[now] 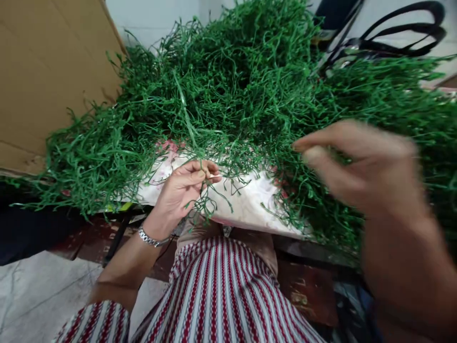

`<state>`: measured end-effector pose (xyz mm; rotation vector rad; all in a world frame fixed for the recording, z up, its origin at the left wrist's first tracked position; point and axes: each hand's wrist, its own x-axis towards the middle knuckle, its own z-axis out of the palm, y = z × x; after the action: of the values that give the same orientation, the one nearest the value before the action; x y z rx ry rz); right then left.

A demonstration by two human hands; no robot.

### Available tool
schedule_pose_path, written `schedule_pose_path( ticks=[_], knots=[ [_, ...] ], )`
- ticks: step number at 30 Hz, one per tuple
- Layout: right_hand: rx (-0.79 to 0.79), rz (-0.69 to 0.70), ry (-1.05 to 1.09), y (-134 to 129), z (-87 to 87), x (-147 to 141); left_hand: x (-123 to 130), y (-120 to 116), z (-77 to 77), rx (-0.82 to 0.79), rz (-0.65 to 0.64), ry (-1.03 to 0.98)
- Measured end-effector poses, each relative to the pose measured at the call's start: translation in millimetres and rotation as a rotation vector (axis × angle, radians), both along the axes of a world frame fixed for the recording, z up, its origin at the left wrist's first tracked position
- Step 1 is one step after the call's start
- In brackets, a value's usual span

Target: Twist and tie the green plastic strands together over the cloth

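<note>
Your L hand (187, 183) has thumb + fingers pinched on a green plastic sprig (204, 206), above the desk (246, 205), nr the big stem pile (228, 85). Your R hand (367, 164), blurred, is over pile's R side, fingers curled; can't tell if holding anything.

The head-worn camera looks forward and steeply down at the green strands (232, 90) nearby.
</note>
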<state>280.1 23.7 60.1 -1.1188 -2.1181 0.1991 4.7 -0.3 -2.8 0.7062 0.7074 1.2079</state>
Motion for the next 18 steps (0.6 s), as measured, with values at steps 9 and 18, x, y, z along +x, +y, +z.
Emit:
schedule_pose_path(
  ticks=[9,18],
  knots=[
    [-0.447,0.261,0.159,-28.6,-75.8,-114.3,12.9,-12.6,-8.2,0.021,0.019,0.046],
    [-0.579,0.255,0.172,-35.0,-85.4,-110.7,15.4,-16.4,-22.7,0.224,-0.007,0.268]
  ],
)
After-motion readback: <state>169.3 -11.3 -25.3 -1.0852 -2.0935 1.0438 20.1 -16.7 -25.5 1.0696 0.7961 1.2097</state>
